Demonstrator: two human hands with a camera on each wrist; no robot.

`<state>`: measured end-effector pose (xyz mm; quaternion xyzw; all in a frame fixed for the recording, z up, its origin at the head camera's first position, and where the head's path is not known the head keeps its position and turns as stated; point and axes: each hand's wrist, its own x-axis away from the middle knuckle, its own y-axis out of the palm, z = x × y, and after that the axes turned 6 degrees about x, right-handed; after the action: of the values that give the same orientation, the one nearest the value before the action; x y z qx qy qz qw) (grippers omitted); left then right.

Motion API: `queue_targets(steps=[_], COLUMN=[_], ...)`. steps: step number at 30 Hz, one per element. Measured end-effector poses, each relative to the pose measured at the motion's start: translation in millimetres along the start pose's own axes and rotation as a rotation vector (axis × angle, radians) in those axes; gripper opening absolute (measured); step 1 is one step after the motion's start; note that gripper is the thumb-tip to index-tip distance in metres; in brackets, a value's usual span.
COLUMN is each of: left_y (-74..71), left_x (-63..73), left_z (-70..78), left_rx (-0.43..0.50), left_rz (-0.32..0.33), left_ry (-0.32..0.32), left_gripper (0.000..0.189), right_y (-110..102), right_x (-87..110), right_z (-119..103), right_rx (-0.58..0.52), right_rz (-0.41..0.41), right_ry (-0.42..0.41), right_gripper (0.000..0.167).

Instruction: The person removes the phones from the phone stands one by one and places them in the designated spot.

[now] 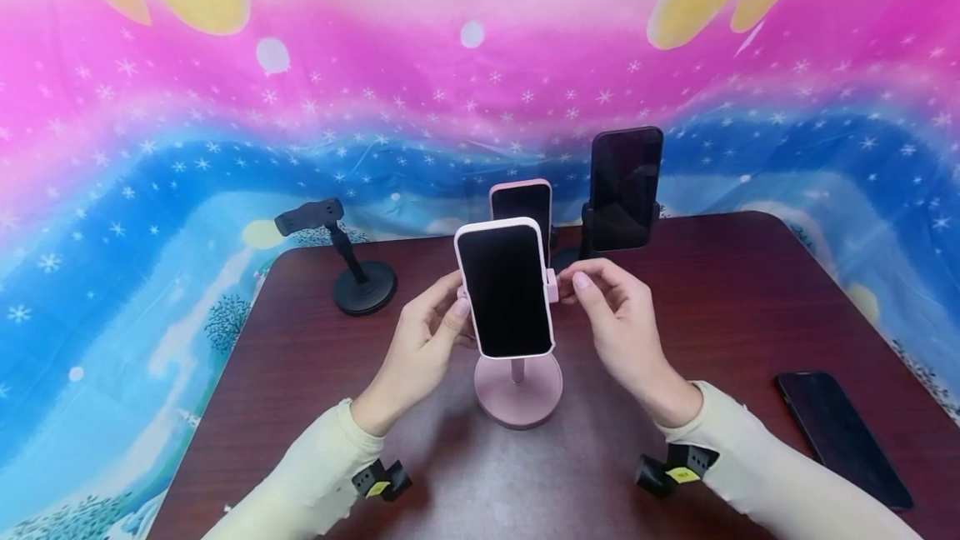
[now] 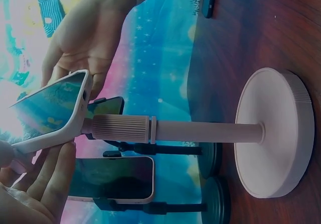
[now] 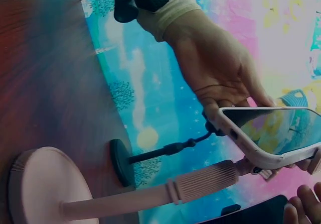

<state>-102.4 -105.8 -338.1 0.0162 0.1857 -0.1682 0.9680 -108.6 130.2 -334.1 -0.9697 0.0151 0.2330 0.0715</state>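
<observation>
A white-cased phone sits upright in a pink phone stand, held by a clamp at each side. My left hand grips the stand's left clamp at the phone's edge, thumb in front and fingers behind. In the left wrist view, the fingers of my left hand lie along the back of the phone. My right hand hovers beside the right clamp, its fingers loosely bent and holding nothing. From the right wrist, the ribbed collar of the stand shows below the phone.
Behind stands a phone with a pink edge. A black phone is upright in a black stand at back right. An unloaded black stand is at back left. Another phone lies flat on the right of the table.
</observation>
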Motion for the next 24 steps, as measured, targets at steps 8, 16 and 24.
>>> queue_targets(steps=[8, 16, 24], left_y=[-1.4, -0.3, 0.4], left_x=[-0.1, -0.3, -0.4], left_z=[-0.5, 1.0, 1.8], left_rx=[-0.016, -0.018, -0.043], left_rz=[0.007, 0.005, 0.011], left_ry=[0.011, 0.004, 0.013], left_gripper=[0.038, 0.038, 0.038], right_y=[6.8, 14.1, 15.2], right_x=[-15.0, -23.7, -28.7], right_z=[-14.1, -21.2, -29.1], right_rx=[-0.034, -0.073, 0.009], right_rz=[-0.103, -0.246, -0.303], right_ry=[-0.045, -0.022, -0.031], right_gripper=[0.026, 0.032, 0.031])
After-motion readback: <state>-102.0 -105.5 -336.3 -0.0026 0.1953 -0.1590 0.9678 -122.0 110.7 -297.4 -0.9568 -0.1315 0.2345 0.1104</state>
